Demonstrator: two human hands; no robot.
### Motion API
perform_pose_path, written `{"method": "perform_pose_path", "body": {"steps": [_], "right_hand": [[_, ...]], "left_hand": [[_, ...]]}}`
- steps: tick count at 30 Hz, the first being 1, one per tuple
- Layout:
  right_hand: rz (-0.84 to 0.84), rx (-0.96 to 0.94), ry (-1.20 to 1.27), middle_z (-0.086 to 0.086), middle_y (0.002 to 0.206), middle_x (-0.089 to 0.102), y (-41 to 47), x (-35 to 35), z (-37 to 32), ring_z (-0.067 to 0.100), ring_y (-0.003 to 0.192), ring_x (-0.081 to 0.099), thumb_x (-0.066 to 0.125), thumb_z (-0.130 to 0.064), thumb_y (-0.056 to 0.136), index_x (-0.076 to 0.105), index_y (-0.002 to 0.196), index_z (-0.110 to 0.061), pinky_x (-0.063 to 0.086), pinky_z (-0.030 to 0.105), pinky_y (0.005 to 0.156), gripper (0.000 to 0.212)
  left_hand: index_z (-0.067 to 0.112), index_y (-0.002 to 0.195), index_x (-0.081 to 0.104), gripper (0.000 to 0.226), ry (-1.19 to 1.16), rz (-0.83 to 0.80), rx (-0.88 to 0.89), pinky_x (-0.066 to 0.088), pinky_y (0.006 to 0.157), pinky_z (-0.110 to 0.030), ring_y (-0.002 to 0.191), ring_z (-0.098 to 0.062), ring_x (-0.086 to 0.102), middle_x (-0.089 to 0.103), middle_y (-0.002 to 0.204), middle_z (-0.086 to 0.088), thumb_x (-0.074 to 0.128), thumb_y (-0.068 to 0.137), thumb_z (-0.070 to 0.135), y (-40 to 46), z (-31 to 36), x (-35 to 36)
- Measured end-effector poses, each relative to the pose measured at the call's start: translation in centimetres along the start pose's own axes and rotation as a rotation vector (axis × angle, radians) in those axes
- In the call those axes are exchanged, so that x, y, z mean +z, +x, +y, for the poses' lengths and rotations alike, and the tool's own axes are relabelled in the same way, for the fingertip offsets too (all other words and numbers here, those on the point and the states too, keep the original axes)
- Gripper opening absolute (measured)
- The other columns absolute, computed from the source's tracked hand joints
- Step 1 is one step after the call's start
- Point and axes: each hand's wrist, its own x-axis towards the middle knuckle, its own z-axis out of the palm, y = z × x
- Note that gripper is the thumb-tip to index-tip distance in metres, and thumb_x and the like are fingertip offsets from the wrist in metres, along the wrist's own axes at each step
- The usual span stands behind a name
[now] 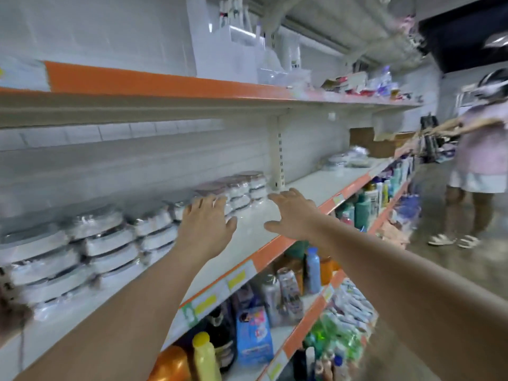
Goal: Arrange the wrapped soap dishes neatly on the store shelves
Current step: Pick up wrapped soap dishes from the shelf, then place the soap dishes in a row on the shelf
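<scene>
Wrapped soap dishes (115, 243) stacked in rows against the back wall of the middle shelf (264, 218), presumably for tidy display. Left hand (206, 224) and right hand (292, 215) both spread, fingers apart, holding nothing, over the shelf beside the stacks' right end, seemingly about to straighten them.

We see the wrapped soap dishes (104, 237) in white with grey tops under clear glossy film; those toward the shelf's far end (242, 185) carry brownish tops. The shelf (310, 185) is pale grey-white with an orange front edge (272, 250) bearing yellow price labels (236, 280). Below stand a yellow bottle (204, 356), a blue bottle (312, 269) and a blue pack (254, 336). The floor (439, 270) is grey-brown.
</scene>
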Motion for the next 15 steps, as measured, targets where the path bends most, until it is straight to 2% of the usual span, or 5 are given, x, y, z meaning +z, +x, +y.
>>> {"method": "perform_pose_path", "body": {"steps": [7, 11, 15], "right_hand": [[0.012, 0.087, -0.016, 0.008, 0.150, 0.029, 1.9, -3.0, 16.7, 0.025, 0.141, 0.015, 0.050, -0.041, 0.092, 0.022, 0.147, -0.017, 0.028, 0.045, 0.110, 0.067], [0.014, 0.124, 0.014, 0.008, 0.144, 0.037, 3.2, -3.3, 24.0, 0.024, 0.136, 0.022, 0.050, -0.038, 0.092, 0.026, 0.146, -0.015, 0.031, 0.044, 0.107, 0.064], [0.007, 0.168, 0.038, 0.006, 0.144, 0.034, 4.6, -3.2, 30.3, 0.022, 0.137, 0.022, 0.049, -0.038, 0.093, 0.025, 0.146, -0.016, 0.031, 0.040, 0.108, 0.062]], "left_hand": [[0.015, 0.143, 0.030, 0.053, -0.105, -0.001, 0.079, 0.024, 0.106, -0.036, 0.134, -0.025, 0.029, 0.032, 0.147, -0.004, 0.034, 0.097, 0.042, 9.2, 16.1, 2.9], [0.017, 0.143, 0.029, 0.052, -0.159, -0.032, 0.088, 0.023, 0.107, -0.035, 0.134, -0.023, 0.028, 0.032, 0.147, -0.003, 0.034, 0.097, 0.040, 13.3, 22.1, 5.2], [0.016, 0.144, 0.027, 0.054, -0.173, -0.076, 0.101, 0.024, 0.107, -0.035, 0.134, -0.024, 0.029, 0.031, 0.148, -0.004, 0.034, 0.097, 0.042, 17.8, 26.7, 8.3]]}}
